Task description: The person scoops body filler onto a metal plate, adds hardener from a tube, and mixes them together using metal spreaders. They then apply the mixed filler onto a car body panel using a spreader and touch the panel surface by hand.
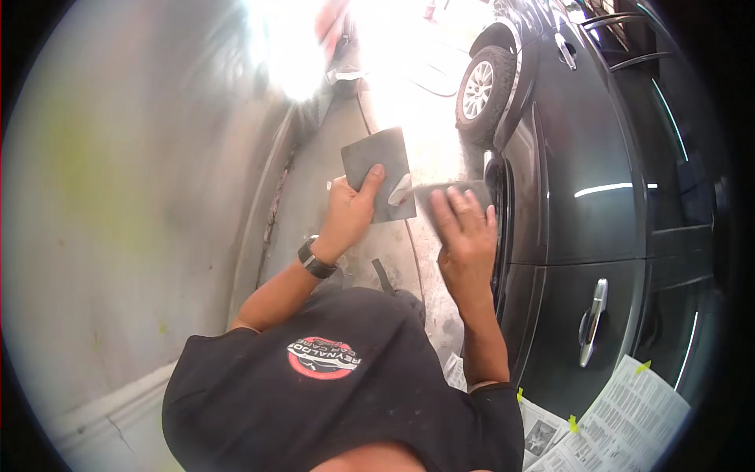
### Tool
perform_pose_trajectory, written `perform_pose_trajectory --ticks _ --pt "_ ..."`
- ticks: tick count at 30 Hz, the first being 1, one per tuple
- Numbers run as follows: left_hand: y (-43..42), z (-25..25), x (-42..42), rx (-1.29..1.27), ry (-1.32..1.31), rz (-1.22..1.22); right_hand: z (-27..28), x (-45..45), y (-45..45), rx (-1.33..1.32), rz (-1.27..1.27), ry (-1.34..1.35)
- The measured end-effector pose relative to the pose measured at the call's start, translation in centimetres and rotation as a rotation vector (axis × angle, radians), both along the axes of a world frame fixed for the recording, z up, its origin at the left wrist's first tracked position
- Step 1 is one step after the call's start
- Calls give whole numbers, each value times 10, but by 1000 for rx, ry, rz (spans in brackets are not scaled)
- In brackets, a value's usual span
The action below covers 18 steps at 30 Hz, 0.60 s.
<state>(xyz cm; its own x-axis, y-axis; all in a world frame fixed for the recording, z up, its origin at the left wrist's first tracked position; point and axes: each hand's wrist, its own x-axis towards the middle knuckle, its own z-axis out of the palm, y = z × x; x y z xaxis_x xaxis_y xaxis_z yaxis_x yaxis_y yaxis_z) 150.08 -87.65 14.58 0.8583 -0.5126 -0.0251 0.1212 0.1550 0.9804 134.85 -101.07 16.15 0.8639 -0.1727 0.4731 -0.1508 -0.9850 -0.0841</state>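
While both hands were raised over the middle of the frame, the left hand [350,208] gripped a grey board [377,153], thumb pressed on its face, the other fingers mostly hidden behind. The board sat just above centre. Near its right edge lay a pale dab [400,191] of some material, probably soft.

The right hand [470,244], right of centre and motion-blurred, had hold of a dark flat piece [425,198]; its fingers lay almost straight and slightly spread over the top. The thumb could not be seen. The piece's left edge came close to the dab; contact could not be told.

Right side of frame: a dark car [582,157], with a wheel [481,90] at upper centre-right. Newspaper [629,409] with yellow-green tape [573,425] at lower right. Left side: a pale, scuffed wall [141,197].

Risks, as judged: with the dab so near the edge, a tilt of the board could spill it to the floor. A hard push from the dark piece might shove it over the side, or twist the board, since one thumb alone braced the face. The right hand appeared near the car; a wide swing could knock or smear the bodywork.
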Motion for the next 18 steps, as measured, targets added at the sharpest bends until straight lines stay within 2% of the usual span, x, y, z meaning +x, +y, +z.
perform_pose_trajectory --ticks 1,2,3,6,8,9,11,12,14,15,16,17,18 --pt "-10 -1 15 33 -31 -4 4 17 -10 36 -61 -36" --pt "-21 -5 32 61 -70 -9 -8 36 -18 -67 -10 12" --pt "-33 -8 49 84 -118 -16 -21 54 -24 -32 55 26" --pt "-70 -19 96 -70 -192 61 0 98 -56 -126 3 -28" --pt "-89 -21 126 -31 -60 -35 -4 128 -81 -68 -79 -127" --pt "-99 -21 142 -11 6 -83 -31 148 -98 -161 17 -57" --pt "-123 -23 174 109 6 -107 -32 172 -122 100 123 -18" --pt "-141 -26 193 157 3 -114 -19 181 -141 57 118 17" --pt "-174 -30 221 109 -63 -111 -20 209 -180 535 211 -160" --pt "-190 -57 239 63 -35 -89 -20 223 -198 773 262 -246" --pt "-206 -85 256 17 -8 -66 -32 237 -217 898 256 -196" --pt "-226 -115 284 -19 -29 -69 -48 259 -233 799 284 -254" --pt "-245 -145 311 -54 -50 -72 -77 279 -258 469 292 -278"
